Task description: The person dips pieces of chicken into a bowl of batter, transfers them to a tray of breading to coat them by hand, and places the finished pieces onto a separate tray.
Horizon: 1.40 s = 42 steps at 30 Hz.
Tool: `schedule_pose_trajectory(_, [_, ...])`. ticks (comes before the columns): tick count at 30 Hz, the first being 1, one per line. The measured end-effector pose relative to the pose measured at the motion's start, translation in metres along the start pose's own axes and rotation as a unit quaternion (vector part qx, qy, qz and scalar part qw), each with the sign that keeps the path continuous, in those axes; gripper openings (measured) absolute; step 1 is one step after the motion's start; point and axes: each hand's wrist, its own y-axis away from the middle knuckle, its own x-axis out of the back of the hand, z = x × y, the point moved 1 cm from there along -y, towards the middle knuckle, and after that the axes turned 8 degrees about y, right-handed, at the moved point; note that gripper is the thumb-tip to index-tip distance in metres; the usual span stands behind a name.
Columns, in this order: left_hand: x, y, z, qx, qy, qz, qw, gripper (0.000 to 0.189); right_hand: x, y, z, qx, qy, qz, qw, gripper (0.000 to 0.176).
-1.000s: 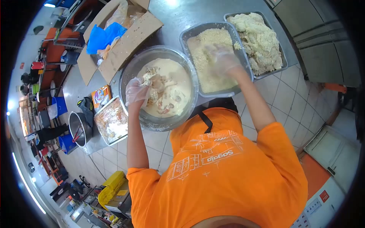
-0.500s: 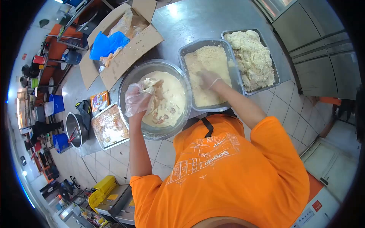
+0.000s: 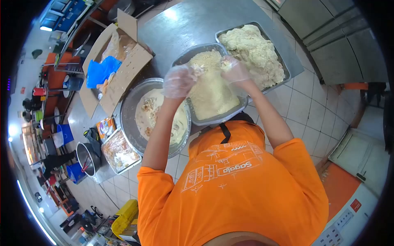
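Note:
My left hand [image 3: 179,82], in a clear plastic glove, hovers over the left side of the crumb tub. Its fingers curl around something pale and batter-coated, too blurred to name. Over the tub's far right corner is my right hand [image 3: 237,71], also gloved, its fingers cupped around pale breadcrumbs. The grey tub [image 3: 243,107] holds a bed of fine breadcrumbs [image 3: 213,98]. Left of it stands a large round bowl [image 3: 128,119] of creamy batter [image 3: 179,125], with brownish pieces showing in it.
A metal tray [image 3: 287,74] heaped with crumb-coated food [image 3: 262,53] sits at right. On the left are an open cardboard box [image 3: 127,76] with plastic bags, a film-covered tray [image 3: 119,151], a small orange packet [image 3: 106,128] and a steel pot [image 3: 88,158].
My left hand has come out of the batter bowl and moved right to the crumb tub. My right hand has risen from the crumbs toward the tub's far right corner. The view has shifted.

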Motion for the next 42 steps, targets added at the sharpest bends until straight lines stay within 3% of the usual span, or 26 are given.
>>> schedule_pose_trajectory(1, [-0.006, -0.001, 0.008, -0.003, 0.001, -0.004, 1.0, 0.017, 0.004, 0.005, 0.002, 0.001, -0.036, 0.005, 0.999, 0.049])
schedule_pose_trajectory(3, [-0.023, 0.005, 0.027, 0.059, -0.046, -0.182, 0.98, 0.024, -0.007, 0.007, 0.019, 0.013, -0.038, 0.023, 0.999, 0.049])
schedule_pose_trajectory(6, [-0.041, 0.024, 0.024, -0.017, 0.015, -0.198, 0.98, 0.025, -0.007, 0.016, 0.018, 0.015, -0.025, 0.018, 0.999, 0.05])
schedule_pose_trajectory(10, [-0.022, 0.03, 0.015, 0.056, -0.007, -0.218, 0.974, 0.027, -0.028, 0.011, 0.013, -0.021, 0.079, -0.053, 0.995, 0.064])
schedule_pose_trajectory(14, [0.012, 0.052, 0.002, 0.039, 0.006, -0.064, 0.997, 0.031, -0.021, 0.021, -0.034, 0.019, 0.079, -0.093, 0.992, 0.077])
schedule_pose_trajectory(15, [0.021, 0.06, -0.002, 0.019, -0.001, -0.012, 1.0, 0.032, -0.022, 0.029, -0.041, -0.018, 0.131, -0.105, 0.986, 0.08])
schedule_pose_trajectory(16, [0.026, 0.072, -0.01, -0.069, -0.075, 0.024, 0.995, 0.034, -0.023, 0.032, -0.046, -0.053, 0.185, -0.113, 0.975, 0.084])
schedule_pose_trajectory(17, [0.025, 0.08, -0.013, -0.063, -0.07, 0.033, 0.995, 0.034, -0.031, 0.034, -0.042, -0.049, 0.195, -0.116, 0.973, 0.084])
schedule_pose_trajectory(19, [0.035, 0.092, -0.008, 0.12, 0.089, 0.09, 0.985, 0.037, -0.064, 0.04, -0.014, -0.058, 0.309, -0.284, 0.906, 0.083])
schedule_pose_trajectory(23, [0.044, 0.123, -0.002, 0.147, 0.154, 0.167, 0.963, 0.037, -0.107, 0.046, 0.016, -0.126, 0.323, -0.22, 0.912, 0.08])
schedule_pose_trajectory(24, [0.049, 0.128, -0.001, 0.208, 0.165, 0.161, 0.95, 0.04, -0.109, 0.043, 0.018, -0.116, 0.293, -0.229, 0.921, 0.071])
schedule_pose_trajectory(26, [0.049, 0.141, -0.005, 0.24, 0.198, 0.181, 0.933, 0.039, -0.11, 0.043, 0.025, -0.11, 0.273, -0.234, 0.927, 0.062])
schedule_pose_trajectory(28, [0.046, 0.156, -0.016, 0.252, 0.234, 0.208, 0.916, 0.039, -0.103, 0.041, 0.015, -0.12, 0.308, -0.291, 0.898, 0.045])
schedule_pose_trajectory(29, [0.043, 0.164, -0.022, 0.259, 0.248, 0.219, 0.907, 0.039, -0.099, 0.042, 0.014, -0.119, 0.321, -0.293, 0.893, 0.045])
schedule_pose_trajectory(31, [0.037, 0.182, -0.035, 0.28, 0.279, 0.237, 0.888, 0.039, -0.091, 0.046, 0.011, -0.159, 0.197, -0.243, 0.937, 0.034])
schedule_pose_trajectory(32, [0.034, 0.192, -0.041, 0.292, 0.294, 0.243, 0.877, 0.039, -0.088, 0.046, 0.008, -0.159, 0.209, -0.249, 0.932, 0.034])
schedule_pose_trajectory(34, [0.026, 0.209, -0.053, 0.314, 0.32, 0.251, 0.858, 0.038, -0.075, 0.043, -0.014, -0.114, 0.063, -0.195, 0.972, 0.038])
schedule_pose_trajectory(36, [0.019, 0.225, -0.061, 0.333, 0.339, 0.256, 0.842, 0.038, -0.069, 0.039, -0.038, -0.113, 0.061, -0.159, 0.979, 0.044])
schedule_pose_trajectory(37, [0.015, 0.232, -0.064, 0.342, 0.348, 0.259, 0.833, 0.038, -0.067, 0.036, -0.049, -0.108, 0.049, -0.119, 0.986, 0.05])
schedule_pose_trajectory(38, [0.012, 0.238, -0.067, 0.35, 0.356, 0.26, 0.827, 0.038, -0.067, 0.039, -0.056, -0.156, -0.028, -0.123, 0.98, 0.073])
schedule_pose_trajectory(39, [0.009, 0.243, -0.07, 0.357, 0.362, 0.262, 0.821, 0.038, -0.069, 0.04, -0.057, -0.154, -0.021, -0.126, 0.98, 0.073])
schedule_pose_trajectory(41, [0.006, 0.254, -0.074, 0.368, 0.372, 0.259, 0.812, 0.037, -0.077, 0.042, -0.048, -0.126, 0.268, -0.101, 0.95, 0.08])
schedule_pose_trajectory(42, [0.004, 0.259, -0.075, 0.373, 0.377, 0.257, 0.807, 0.037, -0.092, 0.044, -0.032, -0.124, 0.27, -0.103, 0.949, 0.08])
